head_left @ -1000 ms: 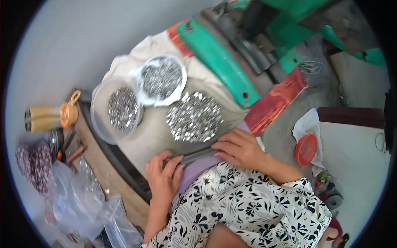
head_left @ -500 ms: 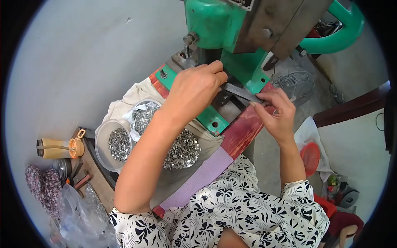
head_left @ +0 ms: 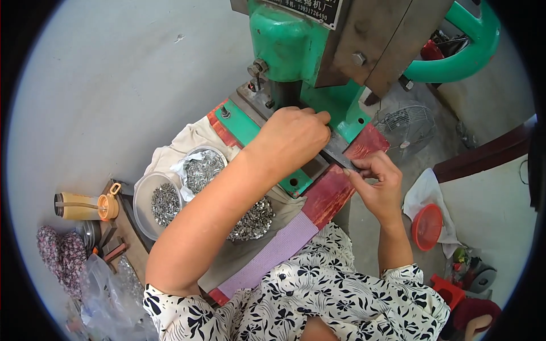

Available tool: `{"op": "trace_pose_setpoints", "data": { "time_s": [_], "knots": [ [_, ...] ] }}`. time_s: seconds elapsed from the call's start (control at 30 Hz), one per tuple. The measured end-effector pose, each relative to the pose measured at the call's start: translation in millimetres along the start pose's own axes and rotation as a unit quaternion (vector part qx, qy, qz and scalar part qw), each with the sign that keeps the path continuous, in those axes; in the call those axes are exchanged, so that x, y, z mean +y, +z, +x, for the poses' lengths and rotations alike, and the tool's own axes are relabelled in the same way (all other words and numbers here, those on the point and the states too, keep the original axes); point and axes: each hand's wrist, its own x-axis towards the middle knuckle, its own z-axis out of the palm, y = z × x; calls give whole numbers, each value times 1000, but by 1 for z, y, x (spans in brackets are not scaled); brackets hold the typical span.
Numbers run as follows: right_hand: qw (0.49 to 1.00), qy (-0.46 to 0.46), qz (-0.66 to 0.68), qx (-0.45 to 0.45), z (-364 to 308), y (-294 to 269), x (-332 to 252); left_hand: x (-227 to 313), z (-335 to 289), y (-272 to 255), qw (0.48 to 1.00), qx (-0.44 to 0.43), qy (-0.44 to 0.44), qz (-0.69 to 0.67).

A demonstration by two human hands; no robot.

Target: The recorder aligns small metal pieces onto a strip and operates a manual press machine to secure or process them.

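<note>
While pinching a thin metal strip (head_left: pixel 339 154) at the green punch press (head_left: pixel 296 51), left hand (head_left: pixel 296 136) closed over its inner end on the press bed, right hand (head_left: pixel 378 182) curled shut on the outer end at four o'clock. Risk, as a judgement: fingers so close under the ram, likely to get nipped should the strip slip. Crowding at eight o'clock: heap of small metal parts (head_left: pixel 253 219), two clear bowls (head_left: pixel 145 196) of the same, cloth beneath. Small fan (head_left: pixel 406 126) at two o'clock, red lid (head_left: pixel 426 226) at four.
</note>
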Motion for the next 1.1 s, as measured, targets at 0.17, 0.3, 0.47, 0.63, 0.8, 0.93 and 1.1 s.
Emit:
{"op": "trace_pose_setpoints", "data": {
  "time_s": [0.17, 0.3, 0.47, 0.63, 0.8, 0.93, 1.1],
  "knots": [
    [999, -15, 29, -11, 15, 24, 0, 25, -21, 4, 999, 11, -45, -26],
    [999, -23, 21, -29, 29, 42, 0, 37, -38, 24, 993, 59, -97, -28],
    [946, 171, 234, -144, 48, 37, 22, 33, -54, 39, 983, 100, -150, -14],
    [997, -42, 27, -57, 87, 50, 45, 39, -51, 48, 977, 124, -172, -33],
    [985, -128, -81, -79, 91, 56, 45, 42, -53, 50, 971, 134, -191, -47],
    [995, -34, 13, -94, 88, 62, 33, 43, -54, 57, 969, 142, -194, -48],
    [993, -45, 66, -83, 95, 76, 52, 44, -52, 59, 968, 150, -195, -52]
  ]
}}
